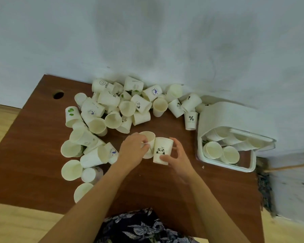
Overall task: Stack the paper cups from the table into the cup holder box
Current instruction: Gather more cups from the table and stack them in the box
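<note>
White panda-print cup [162,150], reddish-brown table [42,155].

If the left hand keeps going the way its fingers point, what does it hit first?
Likely the panda cup in the right hand; the left hand, holding a plain cup, points right toward it, though depth is unclear.

Both bare forearms reach forward, converging at the middle. The left hand [132,149] has its fingers curled in a grip. The right hand [176,155] pinches with thumb and curled fingers.
</note>
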{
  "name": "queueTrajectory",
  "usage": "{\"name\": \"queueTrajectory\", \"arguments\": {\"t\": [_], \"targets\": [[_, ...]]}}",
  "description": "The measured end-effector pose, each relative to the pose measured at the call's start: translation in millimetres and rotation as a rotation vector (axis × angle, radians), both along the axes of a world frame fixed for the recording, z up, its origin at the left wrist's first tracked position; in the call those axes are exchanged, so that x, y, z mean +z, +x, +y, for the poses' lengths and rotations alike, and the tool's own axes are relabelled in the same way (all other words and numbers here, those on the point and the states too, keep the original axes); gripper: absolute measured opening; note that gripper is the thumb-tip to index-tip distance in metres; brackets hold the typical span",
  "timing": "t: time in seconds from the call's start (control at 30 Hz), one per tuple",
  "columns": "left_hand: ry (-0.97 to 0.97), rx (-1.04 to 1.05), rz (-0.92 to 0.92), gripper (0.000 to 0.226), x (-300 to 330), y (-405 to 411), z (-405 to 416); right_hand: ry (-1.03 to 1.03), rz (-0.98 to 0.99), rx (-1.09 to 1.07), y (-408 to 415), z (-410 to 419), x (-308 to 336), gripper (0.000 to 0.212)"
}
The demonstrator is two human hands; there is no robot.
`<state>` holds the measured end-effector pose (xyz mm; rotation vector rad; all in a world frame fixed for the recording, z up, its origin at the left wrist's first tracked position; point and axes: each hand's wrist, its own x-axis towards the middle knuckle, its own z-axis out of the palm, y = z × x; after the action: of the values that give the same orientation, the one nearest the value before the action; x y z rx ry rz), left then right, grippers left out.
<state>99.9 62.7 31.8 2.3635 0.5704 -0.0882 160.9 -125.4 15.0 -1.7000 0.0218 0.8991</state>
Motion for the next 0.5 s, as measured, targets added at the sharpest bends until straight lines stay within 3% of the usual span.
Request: {"name": "queueTrajectory", "arguments": {"t": [0.13, 0.3, 0.5], "targets": [[-0.019, -0.046, -0.063, 0.014, 3.7, 9.6, -29.2, -0.093, -0.089, -0.105, 0.9, -34.4, 2.5, 0.035], [-0.023, -0.018, -0.112, 0.017, 15.2, 33.7, -78.4, -0.241, -0.252, -0.286, 7.8, -91.0, 3.3, 0.037], [-0.05, -0.109, -0.211, 0.017, 19.3, 64.4, -146.7, -0.34, -0.492, -0.505, 18.7, -164.2, 20.3, 0.014]]}}
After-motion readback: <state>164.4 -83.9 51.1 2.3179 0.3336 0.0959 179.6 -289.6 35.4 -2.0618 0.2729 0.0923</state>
